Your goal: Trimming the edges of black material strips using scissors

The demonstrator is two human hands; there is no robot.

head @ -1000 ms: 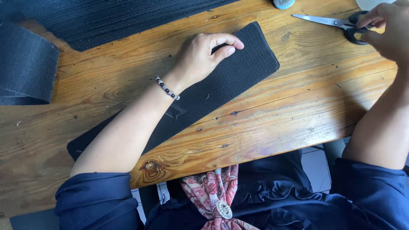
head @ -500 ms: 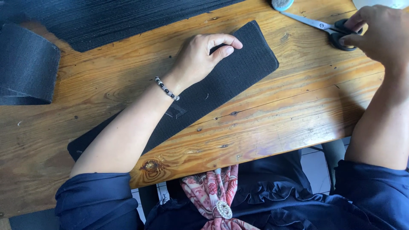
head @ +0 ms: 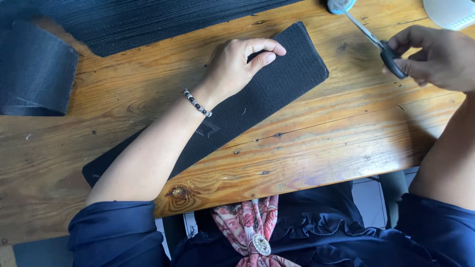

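A long black ribbed fabric strip (head: 277, 84) lies diagonally on the wooden table (head: 316, 148). My left hand (head: 237, 64) rests flat on its upper end, fingers together, a beaded bracelet on the wrist. My right hand (head: 435, 57) at the far right grips the black handles of a pair of scissors (head: 368, 37). Their blades point up-left toward a round grey object (head: 339, 5) at the top edge.
A large dark fabric sheet (head: 148, 20) covers the table's far side. A dark fabric roll (head: 34, 74) sits at the left. A white container (head: 452, 12) stands at the top right corner. The table's front edge runs just above my lap.
My right hand has drawn the scissors in toward me and turned them, so the blades now point up-left. My left hand stays pressed on the strip.
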